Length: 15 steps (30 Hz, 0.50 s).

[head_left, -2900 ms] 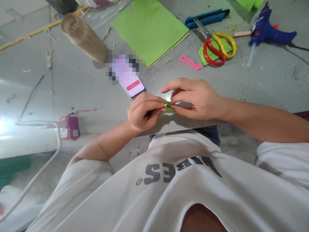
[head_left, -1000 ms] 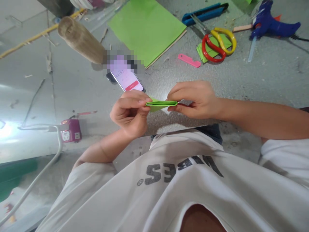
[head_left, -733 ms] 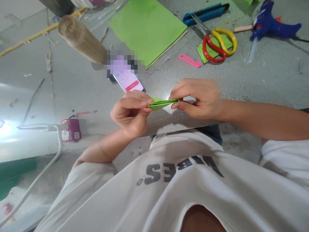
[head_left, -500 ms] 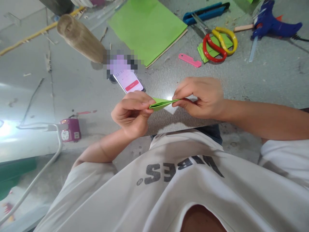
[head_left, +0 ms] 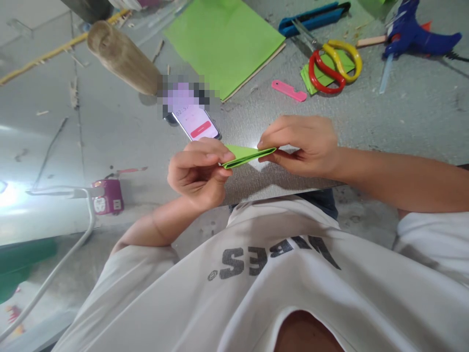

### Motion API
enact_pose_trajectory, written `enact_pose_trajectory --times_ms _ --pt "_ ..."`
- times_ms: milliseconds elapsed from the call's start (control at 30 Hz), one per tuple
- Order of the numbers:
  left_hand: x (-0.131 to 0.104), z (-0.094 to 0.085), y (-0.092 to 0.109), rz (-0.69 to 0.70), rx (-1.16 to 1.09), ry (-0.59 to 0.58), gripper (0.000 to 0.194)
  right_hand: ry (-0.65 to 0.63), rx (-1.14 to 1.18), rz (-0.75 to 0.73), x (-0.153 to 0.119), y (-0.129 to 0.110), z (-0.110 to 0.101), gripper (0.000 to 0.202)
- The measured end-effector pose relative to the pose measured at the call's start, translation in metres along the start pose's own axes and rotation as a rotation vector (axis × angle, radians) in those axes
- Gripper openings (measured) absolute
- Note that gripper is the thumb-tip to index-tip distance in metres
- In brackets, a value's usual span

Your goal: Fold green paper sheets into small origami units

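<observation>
A small folded piece of green paper is held in the air over the table's near edge, its layered edge facing me. My left hand pinches its left end between thumb and fingers. At the right end, my right hand has thumb and fingertips closed on the paper. Just beyond my left hand lies a phone with its screen lit. Large green sheets are stacked farther back on the table.
Scissors rest on small green pieces beside a blue cutter. A pink tool lies nearby. The blue glue gun is at back right, a wooden cylinder at back left, a purple socket box at left.
The folded green paper has turned between my hands, so more of its long layered edge and upper face shows. Both hands have barely moved and keep their pinch.
</observation>
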State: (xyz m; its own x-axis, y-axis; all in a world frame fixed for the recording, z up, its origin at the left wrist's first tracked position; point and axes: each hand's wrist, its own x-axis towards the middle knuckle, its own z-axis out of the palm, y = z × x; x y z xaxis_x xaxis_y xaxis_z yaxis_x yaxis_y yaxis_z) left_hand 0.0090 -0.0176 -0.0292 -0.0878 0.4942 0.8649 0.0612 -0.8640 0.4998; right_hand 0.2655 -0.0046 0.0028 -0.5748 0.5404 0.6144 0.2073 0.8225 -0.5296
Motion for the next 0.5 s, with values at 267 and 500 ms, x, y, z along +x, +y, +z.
enact_pose_trajectory --times_ms 267,500 --pt "0.002 -0.009 0.001 -0.048 -0.063 -0.180 0.039 0.121 0.053 0.073 0.003 -0.002 -0.001 0.018" --pt "0.009 -0.009 0.005 -0.175 -0.091 -0.428 0.031 0.076 0.558 0.114 0.007 0.010 0.009 0.014"
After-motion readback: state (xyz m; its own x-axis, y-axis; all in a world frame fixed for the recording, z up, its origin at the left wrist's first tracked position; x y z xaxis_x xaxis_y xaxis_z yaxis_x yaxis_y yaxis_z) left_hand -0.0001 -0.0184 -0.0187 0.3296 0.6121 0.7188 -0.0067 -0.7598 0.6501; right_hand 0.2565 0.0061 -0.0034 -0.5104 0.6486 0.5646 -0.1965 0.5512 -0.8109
